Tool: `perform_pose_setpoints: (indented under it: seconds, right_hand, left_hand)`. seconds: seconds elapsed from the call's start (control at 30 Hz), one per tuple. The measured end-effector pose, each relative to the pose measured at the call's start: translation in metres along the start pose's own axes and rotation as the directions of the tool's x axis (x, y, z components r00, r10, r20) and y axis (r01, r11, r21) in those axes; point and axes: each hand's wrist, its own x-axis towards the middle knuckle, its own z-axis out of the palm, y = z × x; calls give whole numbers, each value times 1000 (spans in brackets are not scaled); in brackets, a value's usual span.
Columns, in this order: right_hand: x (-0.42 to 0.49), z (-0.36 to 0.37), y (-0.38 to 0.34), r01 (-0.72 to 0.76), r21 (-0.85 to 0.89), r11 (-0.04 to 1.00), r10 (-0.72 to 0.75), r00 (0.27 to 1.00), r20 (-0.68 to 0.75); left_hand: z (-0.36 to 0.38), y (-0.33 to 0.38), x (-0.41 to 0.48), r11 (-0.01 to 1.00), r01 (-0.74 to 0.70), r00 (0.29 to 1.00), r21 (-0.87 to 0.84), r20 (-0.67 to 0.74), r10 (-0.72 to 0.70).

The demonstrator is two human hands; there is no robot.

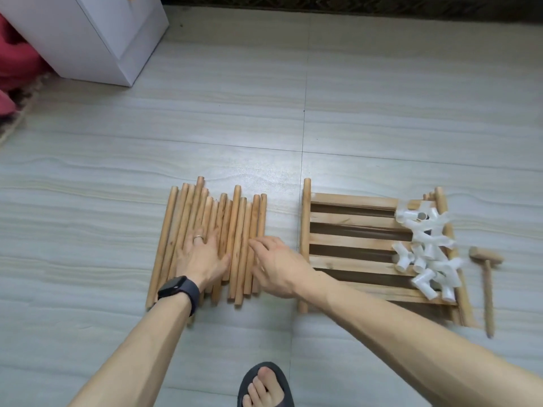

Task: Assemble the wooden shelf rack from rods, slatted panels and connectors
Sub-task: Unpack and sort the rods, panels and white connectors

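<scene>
On the floor (205, 127), rods (235, 230) lie near-to-far under both my grips.
They sit left of the slatted panels (352, 220); my left grip (202, 257) is flat and released mid-pile, my right grip (279, 268) released too, touching the rightmost rods, so nearer for lifting one.

Bare forearms. A black smartwatch (176, 286) on a dark band wraps the left wrist. A silver ring (197, 237) circles one finger of the left grip (202, 257). One foot wears a dark slide sandal (283, 378).
</scene>
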Motion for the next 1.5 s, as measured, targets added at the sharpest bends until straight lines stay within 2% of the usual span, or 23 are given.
perform_pose_setpoints:
  seconds: [0.13, 0.27, 0.4, 0.63, 0.7, 0.8, 0.97, 1.1, 1.33, 1.5]
  right_hand:
    - [-47, -61, 36, 5, -139, 990, -10, 999, -32]
    - [-105, -103, 88, -88, -218, 972, 70, 994, -90]
    - [-160, -108, 137, -233, -80, 969, 206, 945, -252]
    - [-219, -70, 196, -393, 267, 880, 475, 760, -445]
    - [-223, -59, 209, -465, 295, 835, 550, 706, -446]
    - [-218, -54, 223, -593, 234, 771, 631, 660, -408]
    - [-192, -61, 238, -619, 100, 779, 598, 688, -411]
    - [-174, -52, 253, -595, -9, 804, 535, 730, -425]
    - [-172, -35, 262, -518, -67, 853, 403, 735, -546]
    - [-174, -39, 261, -458, -30, 889, 370, 754, -543]
  left_hand:
    - [-23, 51, -15, 970, -234, 971, -61, -68, 230]
    - [-36, 121, -30, 904, -426, 903, -31, -81, 423]
    - [-37, 190, -47, 839, -544, 838, -7, -49, 543]
    - [-10, 274, -66, 731, -675, 737, 99, 76, 671]
    - [1, 290, -69, 711, -689, 725, 143, 115, 679]
    - [17, 312, -63, 730, -665, 747, 157, 131, 652]
    - [31, 351, -42, 756, -641, 767, 134, 88, 635]
    - [42, 362, -28, 740, -661, 750, 124, 105, 653]
    - [56, 357, -21, 745, -665, 746, 46, 15, 665]
    - [52, 352, -10, 726, -684, 724, 73, -56, 687]
